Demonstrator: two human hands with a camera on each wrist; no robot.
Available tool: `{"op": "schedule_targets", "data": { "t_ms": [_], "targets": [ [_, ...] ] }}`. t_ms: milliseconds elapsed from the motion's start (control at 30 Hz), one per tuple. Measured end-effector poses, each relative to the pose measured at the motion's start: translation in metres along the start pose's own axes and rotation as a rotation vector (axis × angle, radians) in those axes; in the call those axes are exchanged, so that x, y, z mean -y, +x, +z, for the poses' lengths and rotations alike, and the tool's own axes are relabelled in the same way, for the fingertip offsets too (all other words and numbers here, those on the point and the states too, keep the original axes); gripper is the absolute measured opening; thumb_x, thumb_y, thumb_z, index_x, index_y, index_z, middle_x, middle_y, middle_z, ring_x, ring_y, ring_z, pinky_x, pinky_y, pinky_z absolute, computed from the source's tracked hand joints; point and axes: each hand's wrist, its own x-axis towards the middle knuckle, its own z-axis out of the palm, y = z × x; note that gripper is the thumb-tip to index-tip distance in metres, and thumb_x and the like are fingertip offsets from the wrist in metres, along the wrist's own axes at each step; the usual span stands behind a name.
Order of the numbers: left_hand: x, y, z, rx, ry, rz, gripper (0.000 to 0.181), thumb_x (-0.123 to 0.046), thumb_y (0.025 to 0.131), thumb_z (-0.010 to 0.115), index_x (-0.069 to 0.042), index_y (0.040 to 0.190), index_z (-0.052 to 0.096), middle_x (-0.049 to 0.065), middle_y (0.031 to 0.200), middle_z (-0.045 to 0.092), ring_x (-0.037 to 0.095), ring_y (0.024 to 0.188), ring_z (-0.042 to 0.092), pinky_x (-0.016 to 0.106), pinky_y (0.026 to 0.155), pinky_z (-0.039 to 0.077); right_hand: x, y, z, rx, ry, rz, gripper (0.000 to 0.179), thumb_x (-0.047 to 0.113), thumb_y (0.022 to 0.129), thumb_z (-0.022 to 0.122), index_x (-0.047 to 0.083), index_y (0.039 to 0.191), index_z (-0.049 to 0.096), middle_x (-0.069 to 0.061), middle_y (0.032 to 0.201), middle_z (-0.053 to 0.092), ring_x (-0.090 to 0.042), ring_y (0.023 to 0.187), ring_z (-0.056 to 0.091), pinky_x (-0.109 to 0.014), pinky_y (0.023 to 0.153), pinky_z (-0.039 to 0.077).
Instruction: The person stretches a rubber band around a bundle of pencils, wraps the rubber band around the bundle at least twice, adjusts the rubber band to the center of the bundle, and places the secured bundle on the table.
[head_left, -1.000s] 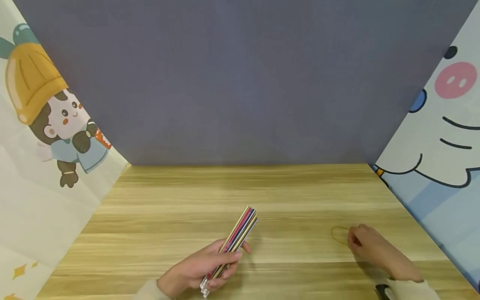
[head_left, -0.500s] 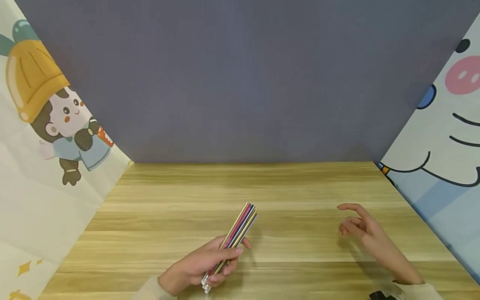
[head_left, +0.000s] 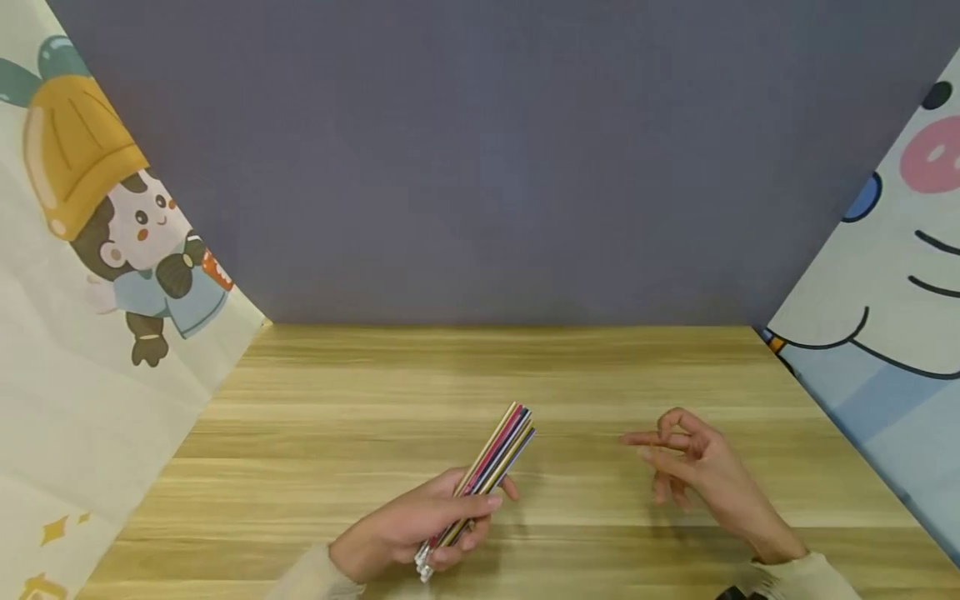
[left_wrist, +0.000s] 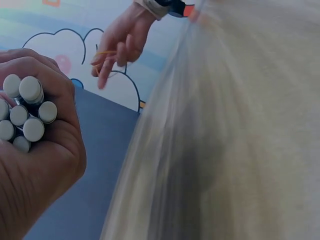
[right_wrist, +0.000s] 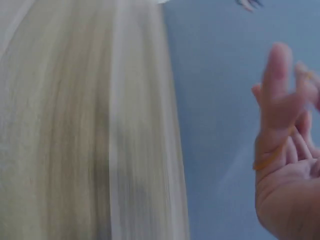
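Note:
My left hand [head_left: 420, 521] grips a bundle of slim pencils [head_left: 497, 450] in gold, red, dark blue and white, slanted up to the right over the table. Their round white eraser ends [left_wrist: 33, 129] show beside the palm in the left wrist view. Off to the right, my right hand [head_left: 701, 467] is raised above the table with its index finger bent and other fingers spread. A thin yellow-orange rubber band [right_wrist: 272, 159] runs around its thumb side and up to a fingertip; the left wrist view also shows the band [left_wrist: 106, 52] looped over the fingers.
The wood-grain table [head_left: 360, 375] ends at a grey upright panel [head_left: 480, 167] behind. Cartoon-printed sheets [head_left: 60, 417] flank it left and right. A dark strap or device [head_left: 738, 593] sits at the right cuff.
My right hand has picked the rubber band up off the table, lifted it and moved left, spreading its fingers. The left hand still holds the pencils, slightly further right in view.

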Motion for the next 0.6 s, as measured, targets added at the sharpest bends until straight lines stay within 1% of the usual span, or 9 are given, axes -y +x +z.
{"op": "schedule_targets", "data": {
  "t_ms": [33, 100, 167, 200, 267, 333, 433, 533, 600],
  "targets": [
    [0.000, 0.002, 0.000, 0.002, 0.005, 0.004, 0.033, -0.019, 0.108, 0.044, -0.002, 0.135, 0.041, -0.004, 0.065, 0.050, 0.001, 0.038, 0.040, 0.019, 0.032, 0.033, 0.001, 0.002, 0.004, -0.017, -0.056, 0.023, 0.006, -0.002, 0.102, 0.051, 0.003, 0.100, 0.049, -0.024, 0.117, 0.068, -0.031, 0.080, 0.072, -0.047, 0.046, 0.051],
    [-0.002, 0.005, 0.000, 0.007, 0.013, 0.005, 0.033, -0.019, 0.108, 0.044, -0.001, 0.135, 0.041, -0.004, 0.064, 0.049, 0.001, 0.037, 0.040, 0.020, 0.031, 0.032, 0.002, 0.008, 0.014, -0.047, -0.188, 0.053, 0.006, 0.004, 0.098, 0.061, 0.001, 0.096, 0.056, -0.023, 0.115, 0.069, -0.034, 0.095, 0.070, -0.048, 0.064, 0.059],
    [-0.003, 0.008, 0.000, 0.013, 0.024, 0.008, 0.034, -0.019, 0.107, 0.045, 0.000, 0.135, 0.042, -0.004, 0.064, 0.049, 0.002, 0.037, 0.040, 0.021, 0.031, 0.031, 0.004, 0.015, 0.023, -0.066, -0.267, 0.052, 0.012, 0.008, 0.095, 0.067, -0.002, 0.099, 0.062, -0.023, 0.121, 0.066, -0.036, 0.104, 0.067, -0.047, 0.079, 0.059],
    [-0.003, 0.010, 0.000, 0.017, 0.028, 0.008, 0.034, -0.020, 0.107, 0.045, 0.000, 0.135, 0.042, -0.004, 0.064, 0.050, 0.002, 0.037, 0.040, 0.021, 0.031, 0.031, 0.005, 0.019, 0.027, -0.071, -0.300, 0.040, 0.014, 0.010, 0.094, 0.070, 0.000, 0.102, 0.065, -0.022, 0.123, 0.066, -0.036, 0.106, 0.067, -0.044, 0.081, 0.059],
    [-0.005, 0.012, 0.002, 0.024, 0.037, 0.009, 0.034, -0.019, 0.107, 0.045, 0.001, 0.135, 0.042, -0.004, 0.064, 0.050, 0.002, 0.037, 0.040, 0.021, 0.031, 0.031, 0.008, 0.028, 0.036, -0.049, -0.341, -0.014, 0.019, 0.010, 0.092, 0.072, 0.003, 0.110, 0.067, -0.019, 0.129, 0.063, -0.037, 0.104, 0.067, -0.041, 0.082, 0.059],
    [-0.006, 0.015, 0.003, 0.037, 0.053, 0.011, 0.033, -0.018, 0.107, 0.045, 0.002, 0.134, 0.042, -0.004, 0.064, 0.051, 0.002, 0.037, 0.040, 0.020, 0.030, 0.032, 0.013, 0.037, 0.045, -0.019, -0.344, -0.059, 0.025, 0.009, 0.092, 0.072, 0.005, 0.116, 0.066, -0.019, 0.131, 0.062, -0.037, 0.103, 0.067, -0.040, 0.081, 0.060],
    [-0.010, 0.021, 0.006, 0.065, 0.078, -0.011, 0.034, -0.018, 0.107, 0.045, 0.002, 0.134, 0.041, -0.004, 0.064, 0.051, 0.002, 0.037, 0.041, 0.020, 0.031, 0.031, 0.022, 0.050, 0.057, 0.024, -0.374, -0.109, 0.033, 0.010, 0.090, 0.074, 0.011, 0.122, 0.064, -0.013, 0.132, 0.062, -0.034, 0.103, 0.068, -0.040, 0.081, 0.060],
    [-0.014, 0.026, 0.008, 0.112, 0.093, -0.040, 0.036, -0.018, 0.108, 0.044, 0.004, 0.135, 0.039, -0.004, 0.064, 0.053, 0.002, 0.037, 0.041, 0.020, 0.031, 0.031, 0.029, 0.061, 0.068, 0.031, -0.404, -0.137, 0.036, 0.012, 0.089, 0.077, 0.014, 0.122, 0.064, -0.008, 0.131, 0.063, -0.030, 0.102, 0.068, -0.039, 0.080, 0.060],
    [-0.017, 0.028, 0.010, 0.142, 0.097, -0.061, 0.037, -0.019, 0.108, 0.044, 0.004, 0.136, 0.038, -0.004, 0.065, 0.055, 0.002, 0.037, 0.042, 0.020, 0.031, 0.032, 0.031, 0.065, 0.073, 0.030, -0.404, -0.153, 0.033, 0.012, 0.089, 0.076, 0.014, 0.121, 0.065, -0.007, 0.127, 0.065, -0.026, 0.097, 0.069, -0.039, 0.077, 0.060]
  ]
}}
